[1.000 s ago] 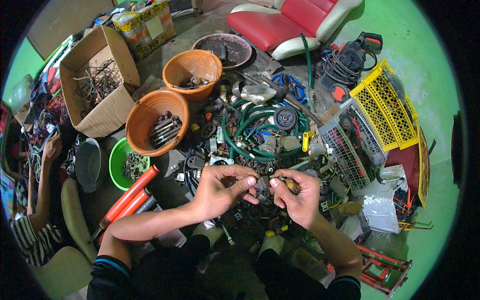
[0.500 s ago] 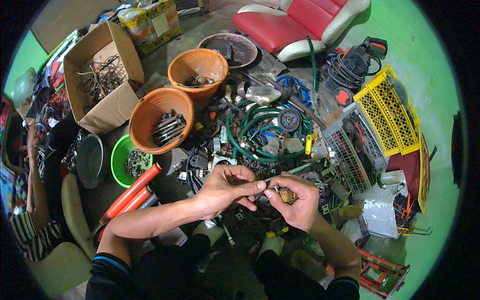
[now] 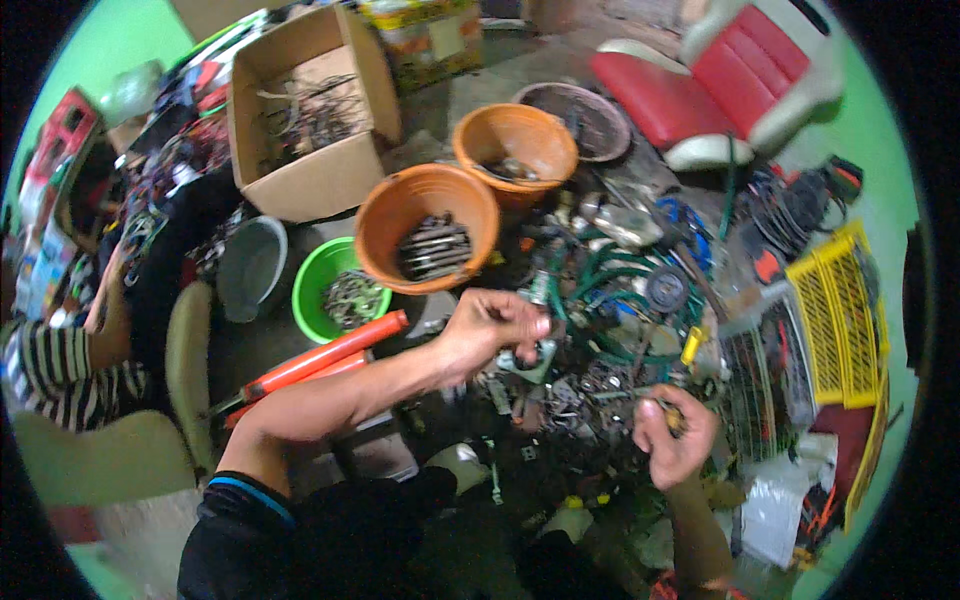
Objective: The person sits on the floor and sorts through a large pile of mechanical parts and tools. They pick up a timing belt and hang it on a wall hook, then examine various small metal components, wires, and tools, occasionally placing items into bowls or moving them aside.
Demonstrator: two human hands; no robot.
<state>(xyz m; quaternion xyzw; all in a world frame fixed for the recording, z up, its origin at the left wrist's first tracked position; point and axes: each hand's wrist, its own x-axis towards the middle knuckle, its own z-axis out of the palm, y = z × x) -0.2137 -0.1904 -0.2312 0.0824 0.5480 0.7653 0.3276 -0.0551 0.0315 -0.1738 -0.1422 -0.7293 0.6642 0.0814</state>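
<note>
Well, the person's two hands are apart over the pile (image 3: 560, 405), with a gap between them. The left hand (image 3: 500, 328) has the front orange bucket (image 3: 430, 183) near it, while the grey crate (image 3: 748, 370) walls off the right side. Thumb and fingers on that left hand are drawn close; I can't tell whether anything is pinched there. Around them it's mostly metal scrap, with smooth green hose (image 3: 640, 358) in loops and a round black pulley (image 3: 666, 288). The bucket holds dull metal rods (image 3: 435, 250). The right hand (image 3: 680, 442) is curled about a brownish-yellow piece (image 3: 676, 420), above the pile's right part; the fist hides most of it, so I can't tell its long axis or where it points.
</note>
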